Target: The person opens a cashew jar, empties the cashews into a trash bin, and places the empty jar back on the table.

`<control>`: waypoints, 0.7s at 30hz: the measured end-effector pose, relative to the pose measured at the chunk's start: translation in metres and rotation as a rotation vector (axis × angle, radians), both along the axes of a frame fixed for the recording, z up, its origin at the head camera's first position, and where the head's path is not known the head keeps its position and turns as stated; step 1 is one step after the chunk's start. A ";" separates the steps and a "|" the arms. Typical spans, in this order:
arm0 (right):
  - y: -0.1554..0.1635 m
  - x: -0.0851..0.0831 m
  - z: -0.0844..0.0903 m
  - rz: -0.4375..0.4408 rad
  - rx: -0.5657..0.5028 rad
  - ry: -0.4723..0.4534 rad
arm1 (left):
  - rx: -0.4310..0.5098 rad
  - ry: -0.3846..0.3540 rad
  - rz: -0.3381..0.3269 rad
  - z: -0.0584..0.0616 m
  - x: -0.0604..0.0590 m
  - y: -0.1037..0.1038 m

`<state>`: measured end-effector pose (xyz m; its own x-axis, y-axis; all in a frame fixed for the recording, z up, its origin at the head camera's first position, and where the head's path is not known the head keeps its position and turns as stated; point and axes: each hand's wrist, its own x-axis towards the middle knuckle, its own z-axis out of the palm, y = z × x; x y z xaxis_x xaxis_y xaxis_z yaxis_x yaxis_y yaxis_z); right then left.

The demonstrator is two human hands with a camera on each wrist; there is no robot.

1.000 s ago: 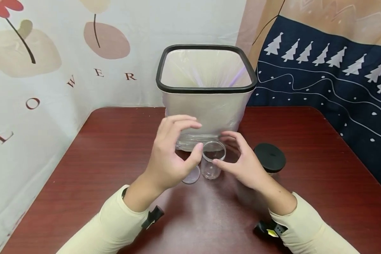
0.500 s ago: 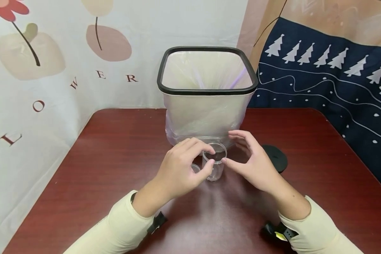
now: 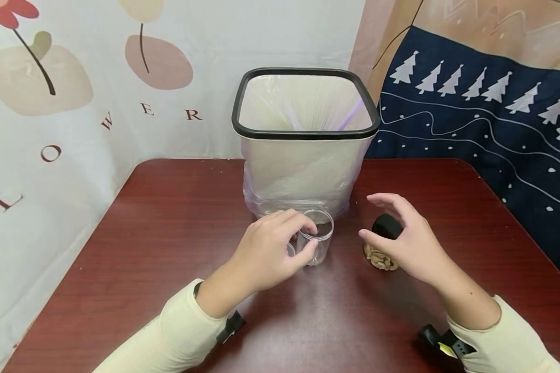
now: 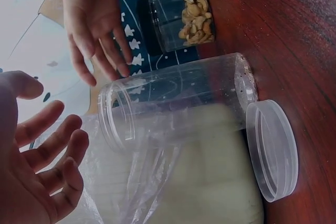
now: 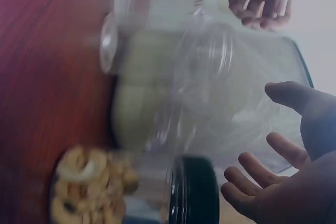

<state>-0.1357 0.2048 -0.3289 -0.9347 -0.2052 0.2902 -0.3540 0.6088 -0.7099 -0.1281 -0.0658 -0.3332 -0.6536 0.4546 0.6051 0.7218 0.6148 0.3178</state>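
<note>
An empty clear plastic jar (image 3: 318,247) stands upright on the dark red table (image 3: 168,217) in front of the bin. My left hand (image 3: 310,237) curves around the jar's left side near the rim; the left wrist view shows my left hand (image 4: 52,150) spread with a gap to the jar (image 4: 178,103). The jar's clear lid (image 3: 288,249) lies flat beside it, partly hidden by my fingers. My right hand (image 3: 378,220) hovers open over a black-lidded jar of cashews (image 3: 379,257), a gap showing between my right hand (image 5: 262,145) and the black lid (image 5: 194,190).
A beige square bin (image 3: 303,171) with a black rim and a thin plastic liner stands just behind the jars. Patterned cloths hang behind and to both sides of the table.
My right hand has moved right, away from the clear jar, to above the cashew jar. The left hand has stayed by the clear jar, fingers closer to its rim.
</note>
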 end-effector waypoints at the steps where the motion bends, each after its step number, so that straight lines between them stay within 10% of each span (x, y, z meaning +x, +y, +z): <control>1: 0.004 0.000 -0.001 -0.014 0.023 0.003 | -0.008 -0.003 0.003 0.000 0.000 0.000; 21: 0.047 0.005 -0.027 -0.023 0.240 0.016 | -0.060 -0.007 0.046 -0.004 0.003 0.003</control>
<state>-0.1312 0.2520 -0.3562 -0.9356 -0.2486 0.2509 -0.3482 0.7677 -0.5380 -0.1252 -0.0627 -0.3372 -0.6788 0.4593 0.5730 0.6901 0.6657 0.2838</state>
